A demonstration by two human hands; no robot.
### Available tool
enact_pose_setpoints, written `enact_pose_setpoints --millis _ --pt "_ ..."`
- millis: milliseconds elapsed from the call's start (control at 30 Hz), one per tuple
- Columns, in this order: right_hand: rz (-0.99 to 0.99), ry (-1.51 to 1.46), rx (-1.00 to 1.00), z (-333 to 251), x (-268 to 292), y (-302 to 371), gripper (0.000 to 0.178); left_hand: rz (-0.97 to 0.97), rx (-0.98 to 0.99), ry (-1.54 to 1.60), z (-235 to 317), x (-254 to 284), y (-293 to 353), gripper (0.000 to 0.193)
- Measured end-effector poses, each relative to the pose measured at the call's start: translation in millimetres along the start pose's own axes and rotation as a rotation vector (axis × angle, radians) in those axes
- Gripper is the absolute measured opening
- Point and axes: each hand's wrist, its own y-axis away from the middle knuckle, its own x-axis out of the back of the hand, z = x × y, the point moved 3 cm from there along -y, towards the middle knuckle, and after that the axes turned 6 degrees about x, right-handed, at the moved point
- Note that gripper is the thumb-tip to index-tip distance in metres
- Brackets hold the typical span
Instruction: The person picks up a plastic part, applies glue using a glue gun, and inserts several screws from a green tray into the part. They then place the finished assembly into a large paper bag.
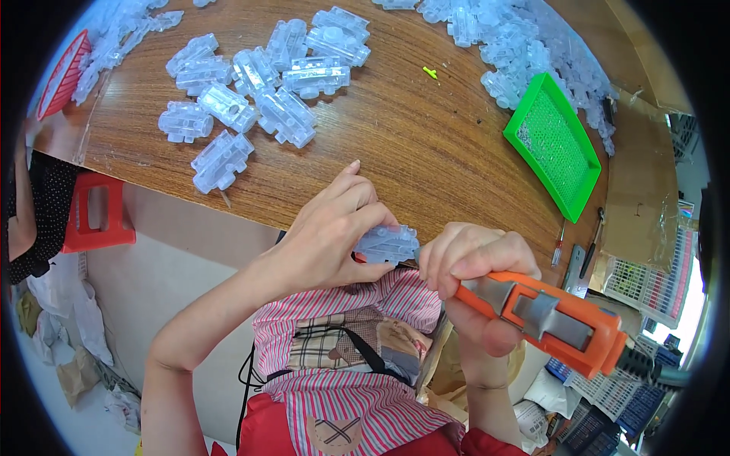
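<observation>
At the table's front edge, my left hand [334, 228] pinches a clear plastic casing [386, 245] between thumb and fingers, its index finger raised. My right hand [487, 277] is wrapped round an orange corded electric screwdriver [566, 323] with a grey lever. The tool's front end points left at the casing, and my fingers hide its tip. I cannot tell whether the tip touches the casing. Several similar clear casings [285, 114] lie in a loose group beyond my left hand.
Green tray [559, 163] holding small metal pieces stands right on the wooden table [411, 137]. Piles of clear parts [525, 49] lie at the back, near a small yellow-green piece [430, 73]. A red basket [65, 74] sits far left; a person's arm [23, 205] and red stool [99, 213] are below.
</observation>
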Motion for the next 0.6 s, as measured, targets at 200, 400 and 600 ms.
enact_pose_setpoints --millis 200,400,600 --pt "0.105 0.166 -0.158 -8 -3 -4 0.073 0.013 0.009 -0.013 3 -3 1 0.037" --pt "0.145 -0.113 0.073 -27 6 -22 0.077 0.138 0.055 -0.185 19 5 2 0.051" --pt "0.157 -0.149 0.049 -14 -3 -12 0.075 0.109 0.111 -0.273 18 20 -5 0.035"
